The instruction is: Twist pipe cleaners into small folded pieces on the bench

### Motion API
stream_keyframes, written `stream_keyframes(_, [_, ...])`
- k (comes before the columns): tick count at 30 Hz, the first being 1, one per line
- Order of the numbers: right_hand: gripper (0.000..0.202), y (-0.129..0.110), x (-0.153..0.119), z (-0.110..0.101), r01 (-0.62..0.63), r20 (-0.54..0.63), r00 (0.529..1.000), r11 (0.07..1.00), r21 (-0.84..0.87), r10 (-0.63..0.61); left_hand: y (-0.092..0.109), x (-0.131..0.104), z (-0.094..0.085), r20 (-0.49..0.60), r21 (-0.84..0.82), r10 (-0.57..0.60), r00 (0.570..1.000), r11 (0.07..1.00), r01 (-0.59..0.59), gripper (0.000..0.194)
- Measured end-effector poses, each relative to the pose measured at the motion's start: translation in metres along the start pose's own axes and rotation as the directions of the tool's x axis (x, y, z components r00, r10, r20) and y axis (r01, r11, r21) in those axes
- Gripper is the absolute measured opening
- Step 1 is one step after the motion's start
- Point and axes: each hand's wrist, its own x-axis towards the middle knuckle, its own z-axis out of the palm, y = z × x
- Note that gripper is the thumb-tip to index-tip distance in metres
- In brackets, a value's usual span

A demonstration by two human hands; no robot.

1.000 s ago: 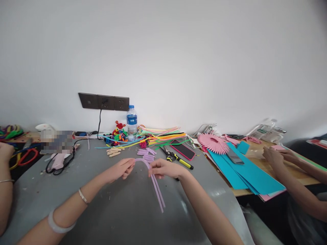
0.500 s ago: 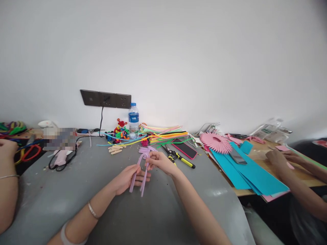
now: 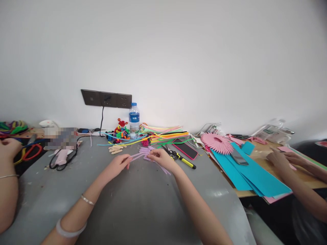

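Note:
Thin purple stems [image 3: 138, 156] stretch between my two hands above the grey table [image 3: 143, 211]. My left hand [image 3: 119, 164] is closed on their left ends. On the right, my right hand [image 3: 159, 159] pinches the same stems, and their other ends stick out below it toward the lower right. Behind my fingers lies a small pile of short purple pieces [image 3: 146, 150]. Several short cream pieces [image 3: 115, 149] lie to the left of that pile.
Behind are a water bottle [image 3: 134, 120], colourful stems [image 3: 168, 136], a phone [image 3: 186, 149] and yellow-handled pliers [image 3: 186, 161]. Blue sheets [image 3: 260, 170] lie right. Another person's hands [image 3: 281, 160] work there; a person's arm [image 3: 9, 183] is at far left.
The purple stems, bent in an arch before, now run nearly sideways between my hands. My left hand has moved left and up, while my right hand has shifted slightly.

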Motion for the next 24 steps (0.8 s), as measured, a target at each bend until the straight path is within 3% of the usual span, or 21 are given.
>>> stream_keyframes(4, [0.031,-0.003,0.013,-0.007,0.030,-0.111,0.993,0.986,-0.164,-0.049,-0.011,0.010,-0.016,-0.051,0.238,0.031,0.998,0.971,-0.018,0.041])
stream_keyframes(7, [0.036,-0.010,0.023,-0.017,0.044,-0.139,0.989,0.994,-0.103,-0.058,-0.012,0.014,-0.026,-0.113,0.293,0.024,0.993,0.956,0.010,0.028])
stream_keyframes(9, [0.038,-0.016,0.028,-0.023,0.049,-0.110,0.993,0.998,-0.038,-0.053,-0.006,0.015,-0.033,-0.157,0.256,0.024,0.987,0.967,0.018,0.037])
stream_keyframes(12, [0.041,-0.024,0.036,-0.030,0.071,-0.070,0.995,0.997,0.006,-0.070,0.011,0.019,-0.043,-0.154,0.066,0.001,0.988,0.998,0.010,0.057])
stream_keyframes(17, [0.042,-0.028,0.054,-0.031,0.082,-0.048,0.996,0.994,0.075,-0.079,0.026,0.042,-0.038,0.055,-0.373,-0.004,0.998,0.927,0.024,0.044])
stream_keyframes(20, [0.042,-0.023,0.067,-0.026,0.059,-0.063,0.997,0.978,0.202,-0.047,0.020,0.064,-0.024,0.009,-0.592,-0.045,0.999,0.805,0.042,0.040])
stream_keyframes(24, [0.040,-0.015,0.086,-0.008,0.008,-0.050,0.999,0.915,0.402,0.013,0.010,0.083,-0.003,-0.083,-0.653,-0.066,0.994,0.757,-0.004,0.048])
